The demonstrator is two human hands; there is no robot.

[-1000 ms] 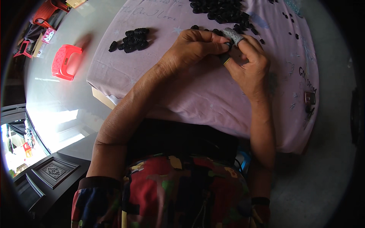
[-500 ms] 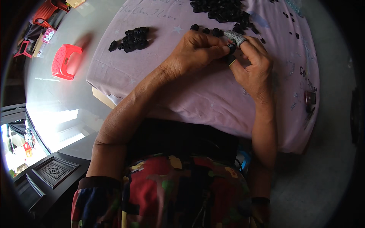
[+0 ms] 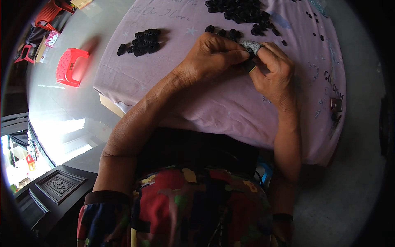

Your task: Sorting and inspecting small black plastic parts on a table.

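Note:
Over the pink cloth my left hand [image 3: 214, 54] is closed, its thumb and forefinger pinching a small black piece [image 3: 250, 54]. My right hand [image 3: 273, 70] meets it from the other side, with the same piece between its thumb and forefinger. A grey knitted cover [image 3: 249, 44] wraps the right forefinger, and a dark band sits on that thumb. Fingers hide most of the piece, so its exact kind cannot be made out. Just beyond the hands lies a short row of similar black pieces [image 3: 222, 33]. To the left is a small group of ribbed black pieces [image 3: 145, 42].
A big heap of black pieces [image 3: 240, 10] covers the table's far side, on a pink printed cloth [image 3: 205, 107]. Near the right edge lies a small reddish-brown object [image 3: 336, 105]. A red plastic stool [image 3: 68, 68] stands on the floor at left, near a dark panelled door [image 3: 57, 185].
The right fingertips have shifted slightly left and tilted around the black piece, which is now more hidden. Otherwise the arms and the groups of pieces stay in place.

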